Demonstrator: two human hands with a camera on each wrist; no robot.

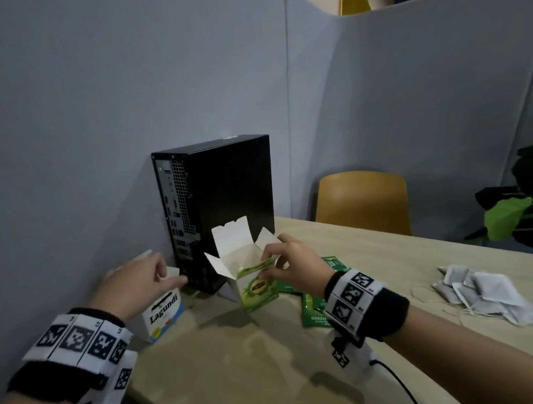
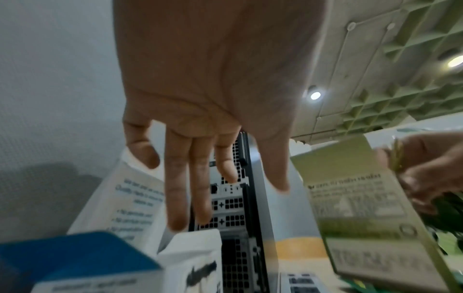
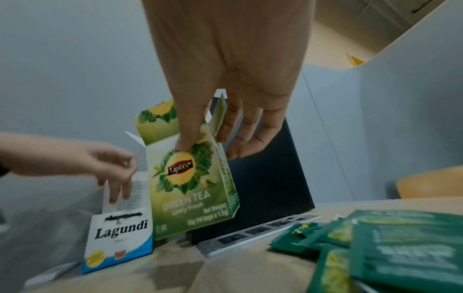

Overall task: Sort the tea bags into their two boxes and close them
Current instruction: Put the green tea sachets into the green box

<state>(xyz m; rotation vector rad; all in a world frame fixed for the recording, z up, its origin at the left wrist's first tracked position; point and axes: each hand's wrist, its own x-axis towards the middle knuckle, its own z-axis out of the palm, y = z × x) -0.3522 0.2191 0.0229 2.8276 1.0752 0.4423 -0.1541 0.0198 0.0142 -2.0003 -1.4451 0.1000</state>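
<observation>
Lipton box, seemingly in right hand

I see light wood table. On it: black computer tower upright at wall; white-blue Lagundi box near left edge; green sachets spread flat mid-table; white tea bags piled at right, well apart from sachets.

Dim indoor light, motion blur, wide-angle distortion
</observation>
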